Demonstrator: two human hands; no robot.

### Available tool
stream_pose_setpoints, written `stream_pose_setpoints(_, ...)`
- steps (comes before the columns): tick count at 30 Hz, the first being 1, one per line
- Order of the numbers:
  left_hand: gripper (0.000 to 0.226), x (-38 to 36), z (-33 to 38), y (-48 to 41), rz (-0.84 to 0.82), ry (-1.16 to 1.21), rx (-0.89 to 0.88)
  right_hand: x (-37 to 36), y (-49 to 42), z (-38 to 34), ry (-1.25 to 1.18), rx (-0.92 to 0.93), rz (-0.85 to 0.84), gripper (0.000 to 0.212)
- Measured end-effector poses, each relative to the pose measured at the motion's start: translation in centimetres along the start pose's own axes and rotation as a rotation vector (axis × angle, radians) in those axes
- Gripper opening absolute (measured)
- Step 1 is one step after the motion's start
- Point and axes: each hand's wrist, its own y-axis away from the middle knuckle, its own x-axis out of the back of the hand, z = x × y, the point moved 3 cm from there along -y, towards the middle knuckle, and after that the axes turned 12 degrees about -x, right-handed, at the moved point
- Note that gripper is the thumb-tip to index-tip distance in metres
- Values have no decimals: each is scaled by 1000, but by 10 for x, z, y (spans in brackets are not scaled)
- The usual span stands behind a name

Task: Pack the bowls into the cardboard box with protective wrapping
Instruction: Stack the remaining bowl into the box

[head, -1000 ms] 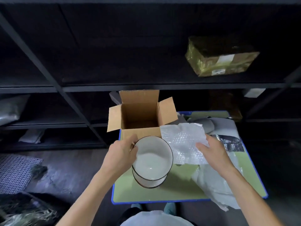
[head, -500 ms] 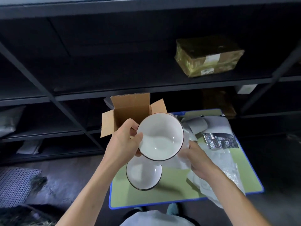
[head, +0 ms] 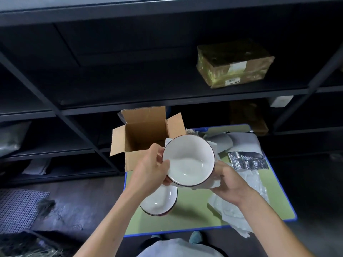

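Dark metal shelving fills the rear, braced by diagonal struts. A gold-wrapped parcel sits on the upper right shelf; pale bags lie on the lower left shelves. Floor dark and worn, mesh mat at left. Table: green top, blue edge. Lighting dim.

The left hand has lifted the top bowl off the lower bowl — the right hand now cups wrap beneath it.
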Motion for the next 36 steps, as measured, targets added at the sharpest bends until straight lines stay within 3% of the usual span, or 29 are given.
stream_pose_setpoints(5,12,-9,2,-1,-16,49,2,12,4,5,-218,-21,-147,48)
stream_pose_setpoints(7,10,-9,2,-2,-6,-72,-21,13,6,6,-288,-21,-212,51)
stream_pose_setpoints(9,22,-8,2,-5,18,-168,-30,15,7,6,-327,-26,-235,58)
stream_pose_setpoints(12,29,-14,4,-6,-75,98,52,17,10,5,-314,-46,-214,62)
stream_pose_setpoints(14,34,-26,5,-2,-168,397,81,18,12,3,-257,-57,-182,54)
stream_pose_setpoints(16,40,-37,2,1,-154,487,95,21,12,1,-179,-90,-103,47)
stream_pose_setpoints(19,30,-46,-2,3,-59,436,130,26,11,-2,-66,-130,6,45)
stream_pose_setpoints(21,27,-46,-5,2,-19,388,161,24,14,-9,-11,-92,-19,48)
stream_pose_setpoints(25,40,-40,-9,-1,61,238,176,20,20,-18,112,-52,-72,37)
stream_pose_setpoints(29,46,-42,-8,-2,72,0,118,11,18,-20,375,-5,81,32)
stream_pose_setpoints(31,44,-44,-11,-1,73,1,93,10,16,-20,502,50,179,30)
stream_pose_setpoints(36,36,-29,-20,6,115,91,64,0,10,-25,685,122,243,30)
